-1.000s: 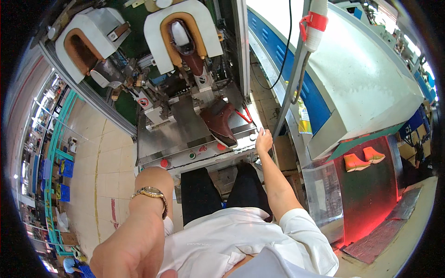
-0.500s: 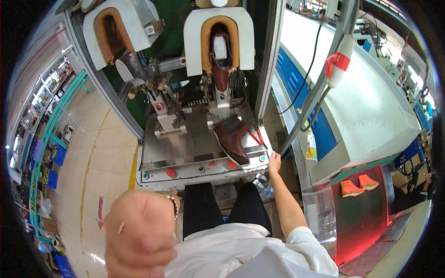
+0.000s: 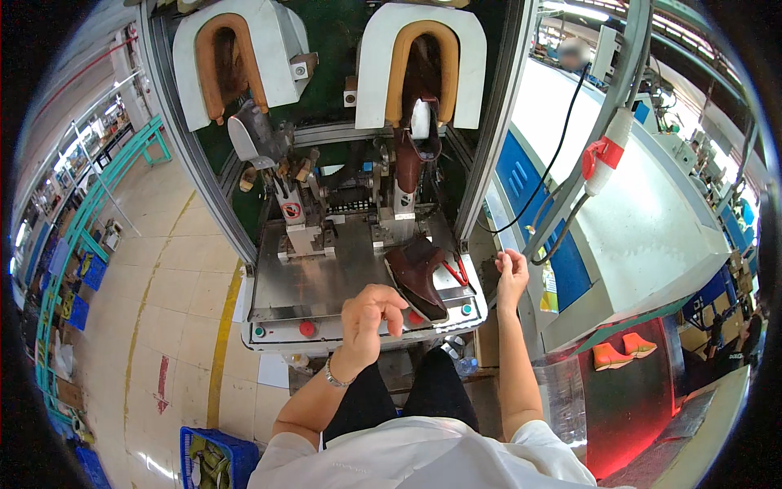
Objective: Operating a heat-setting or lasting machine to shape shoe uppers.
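My left hand (image 3: 368,316) hovers with fingers loosely curled over the front edge of a steel machine table (image 3: 326,281), holding nothing, just left of a dark brown shoe (image 3: 417,279) lying on that table. My right hand (image 3: 511,270) is raised at the table's right corner, fingers curled and empty, near a hanging black cable (image 3: 547,191). A second brown shoe (image 3: 410,151) stands mounted upright in the right padded station (image 3: 420,61) of the machine. The left padded station (image 3: 232,57) holds no shoe.
Red (image 3: 307,328) and green (image 3: 259,331) buttons line the table's front edge. Red-handled pliers (image 3: 456,270) lie by the shoe. A blue-and-white cabinet (image 3: 619,236) stands at right with orange shoes (image 3: 621,350) below. A blue crate (image 3: 213,456) sits on the floor at left.
My left hand dropped from close to the camera and reached forward to the table's front edge. My right hand lifted off the table corner. The view tilted up toward the machine.
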A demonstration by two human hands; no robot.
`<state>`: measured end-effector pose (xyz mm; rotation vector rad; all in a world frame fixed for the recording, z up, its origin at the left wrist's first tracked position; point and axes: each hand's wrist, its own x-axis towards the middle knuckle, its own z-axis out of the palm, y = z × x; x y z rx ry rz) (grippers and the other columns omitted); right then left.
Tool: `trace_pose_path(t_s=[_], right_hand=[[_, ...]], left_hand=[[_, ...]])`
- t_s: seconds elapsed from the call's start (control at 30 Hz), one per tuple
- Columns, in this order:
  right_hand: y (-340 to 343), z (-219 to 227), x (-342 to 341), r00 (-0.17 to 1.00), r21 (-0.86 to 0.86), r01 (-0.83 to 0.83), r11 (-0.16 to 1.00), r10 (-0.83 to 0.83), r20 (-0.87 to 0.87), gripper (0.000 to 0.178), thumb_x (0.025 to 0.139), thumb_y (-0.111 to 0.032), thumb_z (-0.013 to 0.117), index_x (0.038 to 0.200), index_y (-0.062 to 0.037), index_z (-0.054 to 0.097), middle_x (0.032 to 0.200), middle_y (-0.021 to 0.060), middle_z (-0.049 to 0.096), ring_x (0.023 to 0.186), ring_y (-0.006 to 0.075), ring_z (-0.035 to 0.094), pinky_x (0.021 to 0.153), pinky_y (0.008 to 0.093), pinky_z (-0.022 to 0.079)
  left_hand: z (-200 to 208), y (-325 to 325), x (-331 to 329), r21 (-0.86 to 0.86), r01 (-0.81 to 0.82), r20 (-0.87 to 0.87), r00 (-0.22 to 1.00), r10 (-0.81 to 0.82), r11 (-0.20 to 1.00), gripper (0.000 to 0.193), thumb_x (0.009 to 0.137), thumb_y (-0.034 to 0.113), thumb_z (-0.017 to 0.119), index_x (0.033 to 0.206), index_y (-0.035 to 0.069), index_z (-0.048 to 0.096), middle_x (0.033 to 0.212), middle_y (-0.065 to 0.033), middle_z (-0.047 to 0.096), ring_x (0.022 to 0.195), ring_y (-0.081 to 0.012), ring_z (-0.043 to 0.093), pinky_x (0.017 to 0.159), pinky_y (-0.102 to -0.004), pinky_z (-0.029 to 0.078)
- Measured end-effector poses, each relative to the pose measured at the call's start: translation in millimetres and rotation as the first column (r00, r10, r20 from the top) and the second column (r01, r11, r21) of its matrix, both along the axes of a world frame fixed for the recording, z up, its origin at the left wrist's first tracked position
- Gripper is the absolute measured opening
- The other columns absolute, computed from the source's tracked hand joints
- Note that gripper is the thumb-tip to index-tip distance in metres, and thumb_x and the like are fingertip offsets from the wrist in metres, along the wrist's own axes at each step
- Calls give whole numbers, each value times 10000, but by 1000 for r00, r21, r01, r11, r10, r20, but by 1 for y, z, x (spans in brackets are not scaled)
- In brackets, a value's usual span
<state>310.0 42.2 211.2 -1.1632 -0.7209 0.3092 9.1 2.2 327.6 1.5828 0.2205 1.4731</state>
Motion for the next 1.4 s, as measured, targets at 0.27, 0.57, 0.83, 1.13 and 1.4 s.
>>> trace_pose_path(t_s=[0.27, 0.57, 0.83, 1.13, 1.4], right_hand=[[-15, 104, -38, 979, 153, -125, 980, 98, 177, 120, 867, -43, 525, 975, -1, 557, 900, 66, 607, 842, 124, 579, 770, 235, 469], [-10, 205, -89, 582, 254, -164, 953, -115, 805, 388, 698, -85, 694, 1053, -17, 551, 1055, 141, 550, 977, 283, 532, 867, 333, 408], [29, 251, -101, 152, 455, -32, 890, -445, 882, 233, 639, -20, 615, 849, -117, 645, 850, -5, 591, 781, 158, 551, 712, 312, 360], [-119, 261, -151, 79, 107, -78, 991, -100, 992, 475, 644, -175, 683, 1096, -75, 576, 904, 31, 559, 818, 201, 542, 767, 329, 351], [-217, 155, -15, 823, -358, -92, 929, 273, 498, 468, 846, -266, 594, 1215, -12, 458, 1089, 80, 564, 1019, 166, 510, 887, 306, 390]], left_hand=[[-25, -1, -8, -179, 35, -122, 991, -58, 983, 289, 956, 267, 389, 995, 1, 496, 630, -37, 539, 562, -77, 501, 535, -219, 421], [-31, 15, 1, -120, -290, -230, 938, 258, 950, 176, 842, 44, 558, 1005, 17, 498, 793, -36, 583, 740, -115, 555, 698, -245, 442], [-3, 25, 37, 277, -507, -291, 765, 574, 816, 573, 705, 98, 696, 1188, 41, 393, 1312, -185, 327, 1223, -332, 329, 998, -411, 295], [-57, -13, 122, -330, -71, 15, 997, 80, 941, 660, 707, 130, 732, 1243, 11, 367, 1216, -153, 462, 1052, -238, 493, 908, -353, 387], [-80, -47, 130, -657, 563, 554, 812, -187, 501, 561, 810, 326, 615, 1252, 59, 398, 1261, -70, 458, 1163, -248, 428, 1017, -428, 300]])
